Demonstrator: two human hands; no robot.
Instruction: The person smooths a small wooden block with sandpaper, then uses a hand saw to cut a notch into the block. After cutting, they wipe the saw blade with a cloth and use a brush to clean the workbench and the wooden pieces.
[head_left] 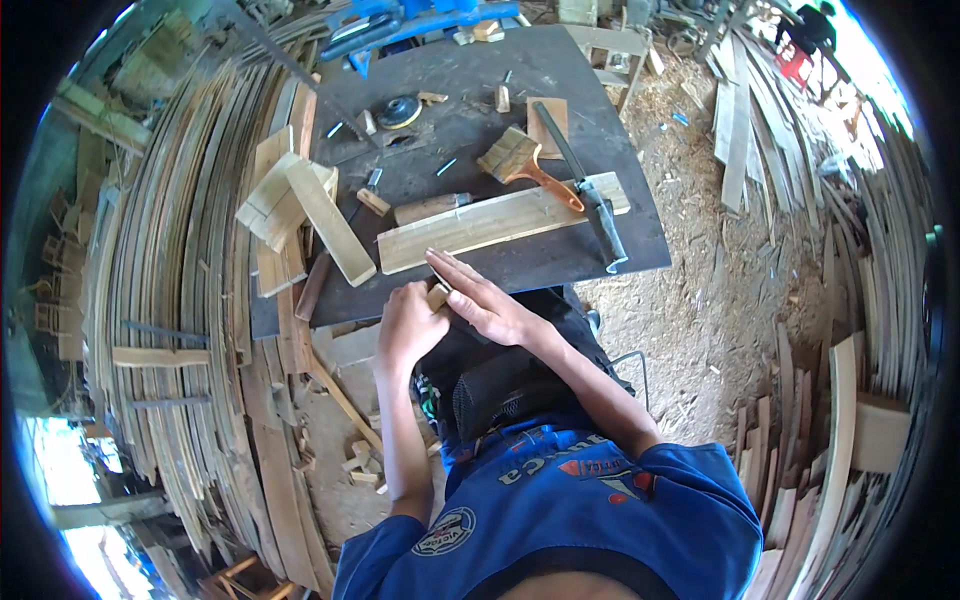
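Left grip [412, 318] curled, right grip [490, 302] flattened beside it; forearms [590, 385] bare, extended forward

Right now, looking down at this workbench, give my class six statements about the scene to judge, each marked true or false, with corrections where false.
1. The left hand grips a small wooden piece. True.
2. A long tool lies across the right part of the pale plank. True.
3. A brush with an orange handle lies on the dark table. True.
4. The right hand holds that brush. False: the right hand is extended beside the left.
5. The black disc is on the floor. False: it rests on the table.
6. The person's shirt is plain white. False: it is blue with printed designs.
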